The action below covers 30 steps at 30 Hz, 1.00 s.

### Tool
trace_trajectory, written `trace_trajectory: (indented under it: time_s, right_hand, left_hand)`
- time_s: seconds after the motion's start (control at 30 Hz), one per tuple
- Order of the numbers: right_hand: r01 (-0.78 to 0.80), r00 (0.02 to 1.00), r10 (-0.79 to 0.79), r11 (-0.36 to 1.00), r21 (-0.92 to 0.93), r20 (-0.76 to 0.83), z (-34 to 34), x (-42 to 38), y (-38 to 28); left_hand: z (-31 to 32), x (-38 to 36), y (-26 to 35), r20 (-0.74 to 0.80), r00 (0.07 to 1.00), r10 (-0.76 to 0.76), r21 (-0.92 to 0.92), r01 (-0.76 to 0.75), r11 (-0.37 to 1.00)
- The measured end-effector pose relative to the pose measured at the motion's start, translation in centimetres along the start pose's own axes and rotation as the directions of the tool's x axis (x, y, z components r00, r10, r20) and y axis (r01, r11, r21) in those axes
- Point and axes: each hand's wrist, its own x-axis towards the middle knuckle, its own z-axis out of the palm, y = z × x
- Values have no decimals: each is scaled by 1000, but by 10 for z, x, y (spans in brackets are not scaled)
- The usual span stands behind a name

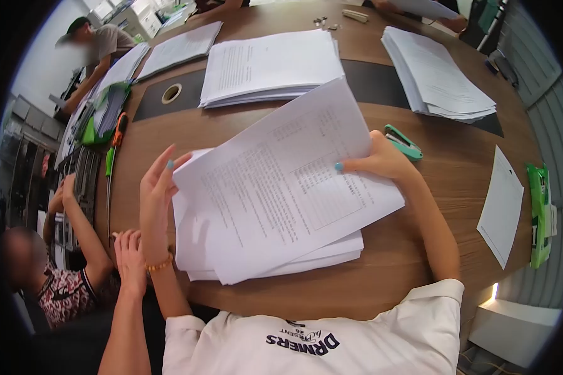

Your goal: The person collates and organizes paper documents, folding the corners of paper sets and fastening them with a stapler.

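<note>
A printed sheet of paper [275, 181] lies tilted over a stack of papers [331, 250] in front of me. My right hand [381, 161] grips the sheet at its right edge, thumb on top and fingers underneath. My left hand [158, 190] is raised at the left edge of the stack, fingers apart, with the fingertips close to the paper. Just beyond my right hand lies a green stapler [404, 144], partly hidden by that hand.
Paper stacks [269, 65] [438, 75] stand farther back. A tape roll [171, 94], a screwdriver [118, 130] and a green packet [540, 215] lie around. Another person's hand [130, 253] rests beside my left forearm. Other people sit left and at the far side.
</note>
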Motion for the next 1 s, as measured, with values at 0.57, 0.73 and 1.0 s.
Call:
trace_trajectory:
  time_s: [0.57, 0.73, 1.0]
  right_hand:
    - [45, 999, -45, 998, -33, -16, 11, -5, -8]
    - [32, 998, -22, 986, 161, -63, 10, -4, 4]
    - [164, 848, -184, 983, -84, -497, 11, 18, 18]
  left_hand:
    - [119, 69, -3, 507, 745, 434, 346, -637, 689]
    - [127, 78, -20, 537, 827, 166, 337, -391, 856]
    - [116, 79, -31, 564, 824, 53, 217, -210, 953]
